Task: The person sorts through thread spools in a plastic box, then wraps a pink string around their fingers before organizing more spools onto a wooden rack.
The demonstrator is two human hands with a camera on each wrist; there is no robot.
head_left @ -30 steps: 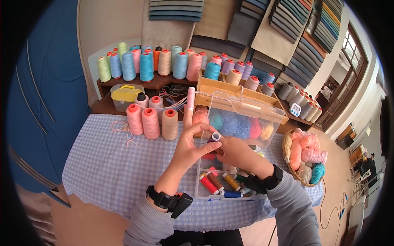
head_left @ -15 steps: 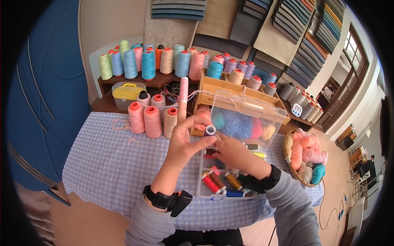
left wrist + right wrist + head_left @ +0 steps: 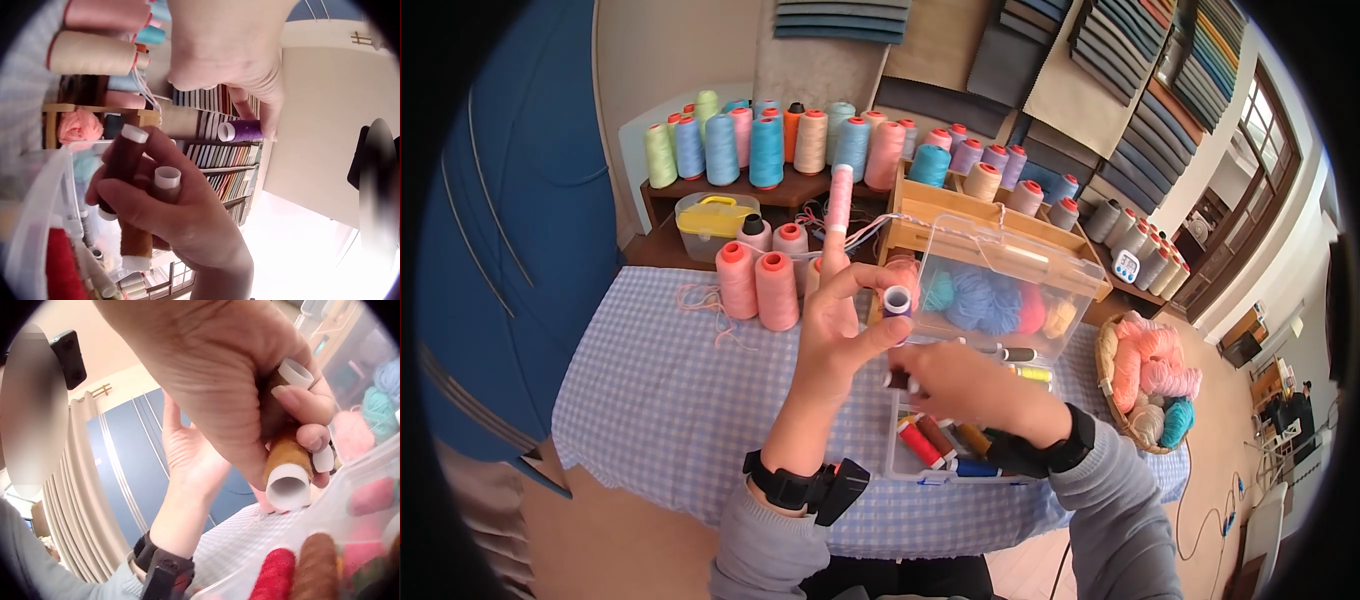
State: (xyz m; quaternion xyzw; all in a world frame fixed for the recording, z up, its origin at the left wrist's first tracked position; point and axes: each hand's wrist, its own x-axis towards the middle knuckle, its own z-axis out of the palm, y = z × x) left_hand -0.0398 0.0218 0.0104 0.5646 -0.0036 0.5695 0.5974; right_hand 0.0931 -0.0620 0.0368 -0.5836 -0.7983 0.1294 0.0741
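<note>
My left hand (image 3: 825, 325) is raised over the table and pinches a purple thread spool (image 3: 242, 130) between thumb and finger. A pink thread spool (image 3: 839, 198) stands upright, fitted on one of its raised fingers. Beside it, my right hand (image 3: 965, 385) is over the clear plastic box (image 3: 890, 465), clutching several spools. They are a dark brown spool (image 3: 125, 162), an orange-brown spool (image 3: 289, 459) and another with a white end (image 3: 167, 181). In the box lie a red spool (image 3: 921, 443), a brown spool (image 3: 317, 569) and a blue spool (image 3: 975, 467).
The box's transparent lid (image 3: 1010, 280) stands raised behind. A basket (image 3: 1108, 385) of yarn skeins is at the right. Large pink thread cones (image 3: 776, 290) stand at the left on the checked cloth (image 3: 670, 400). More cones (image 3: 720, 150) line the back shelf, by a wooden rack (image 3: 945, 205).
My left hand has moved left with the purple and pink spools. My right hand has drawn down and away from the purple spool, and the dark brown spool now shows at its fingers.
</note>
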